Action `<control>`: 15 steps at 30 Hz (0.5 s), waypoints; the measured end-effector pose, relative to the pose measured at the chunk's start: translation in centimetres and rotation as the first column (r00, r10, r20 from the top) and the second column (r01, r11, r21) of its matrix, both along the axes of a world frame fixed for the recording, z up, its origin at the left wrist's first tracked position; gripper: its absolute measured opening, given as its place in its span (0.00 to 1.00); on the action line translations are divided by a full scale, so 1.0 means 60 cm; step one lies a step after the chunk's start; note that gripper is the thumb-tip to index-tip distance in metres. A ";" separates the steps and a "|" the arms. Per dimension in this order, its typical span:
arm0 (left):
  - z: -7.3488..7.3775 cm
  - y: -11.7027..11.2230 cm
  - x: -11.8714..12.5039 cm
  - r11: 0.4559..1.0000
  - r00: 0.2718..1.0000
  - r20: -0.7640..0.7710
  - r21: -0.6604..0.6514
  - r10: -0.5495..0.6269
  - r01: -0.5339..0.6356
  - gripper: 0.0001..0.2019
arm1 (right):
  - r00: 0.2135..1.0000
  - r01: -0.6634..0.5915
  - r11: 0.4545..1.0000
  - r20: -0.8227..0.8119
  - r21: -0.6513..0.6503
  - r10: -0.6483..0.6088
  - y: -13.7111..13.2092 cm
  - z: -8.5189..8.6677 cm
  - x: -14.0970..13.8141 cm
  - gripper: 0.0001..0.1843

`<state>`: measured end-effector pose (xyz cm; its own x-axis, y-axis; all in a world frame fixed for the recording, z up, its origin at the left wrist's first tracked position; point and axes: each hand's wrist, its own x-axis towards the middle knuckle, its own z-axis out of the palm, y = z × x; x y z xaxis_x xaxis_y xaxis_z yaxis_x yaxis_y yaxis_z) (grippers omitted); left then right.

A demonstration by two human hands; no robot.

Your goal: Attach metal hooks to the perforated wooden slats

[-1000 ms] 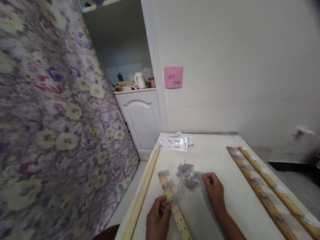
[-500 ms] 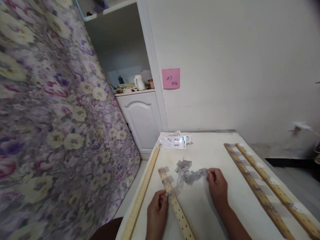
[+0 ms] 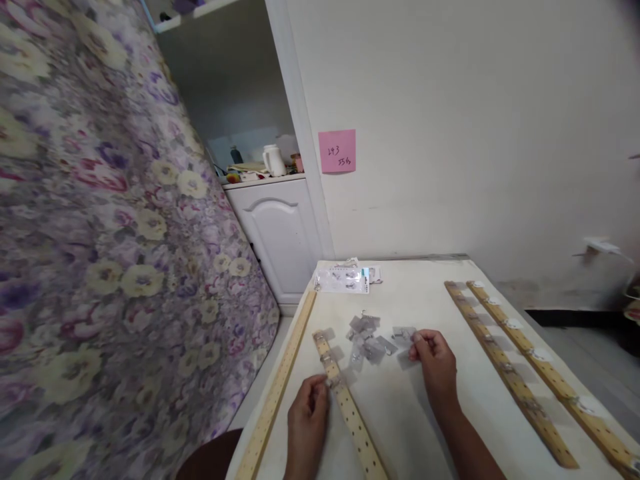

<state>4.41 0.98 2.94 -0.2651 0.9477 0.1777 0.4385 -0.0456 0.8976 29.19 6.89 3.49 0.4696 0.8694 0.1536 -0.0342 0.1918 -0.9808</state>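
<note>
A perforated wooden strip (image 3: pixel 350 413) lies slantwise on the white table (image 3: pixel 425 293). My left hand (image 3: pixel 306 421) rests at its left side, fingers curled against a small clear hook piece on the strip. My right hand (image 3: pixel 435 363) is pinched on one small clear plastic hook piece (image 3: pixel 404 333) at the edge of a loose pile of such pieces (image 3: pixel 367 337). Several clear pieces sit along the strip's far end.
A plain wooden strip (image 3: pixel 280 387) lies along the table's left edge. Two perforated strips with hooks (image 3: pixel 515 367) lie on the right. A clear packet (image 3: pixel 345 280) sits at the far edge. A floral mattress (image 3: pixel 110 253) leans left; a white cabinet (image 3: pixel 275 233) stands behind.
My right hand has drawn slightly right from the pile with a clear piece pinched in it. The left hand stays on the strip. The view has shifted a little.
</note>
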 end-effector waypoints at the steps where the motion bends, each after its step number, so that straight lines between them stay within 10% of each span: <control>1: 0.002 -0.002 0.001 1.000 1.000 0.017 -0.001 0.007 -0.007 0.17 | 0.999 -0.033 0.999 -0.025 0.004 0.033 -0.001 0.001 -0.005 0.13; 8: 0.016 -0.041 0.032 0.999 0.995 0.098 -0.032 -0.032 0.035 0.15 | 0.840 -0.424 0.905 -0.392 -0.039 0.376 -0.024 0.003 -0.064 0.14; 15: -0.004 -0.071 0.036 0.990 0.988 0.139 -0.107 -0.071 0.087 0.15 | 0.720 -0.640 0.762 -0.428 -0.103 0.547 -0.072 -0.024 -0.104 0.16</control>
<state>6.56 -3.30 2.73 -0.2029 0.9785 0.0365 0.3120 0.0292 0.9496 22.96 2.56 2.07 -0.1766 0.9724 -0.1527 -0.4117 -0.2139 -0.8859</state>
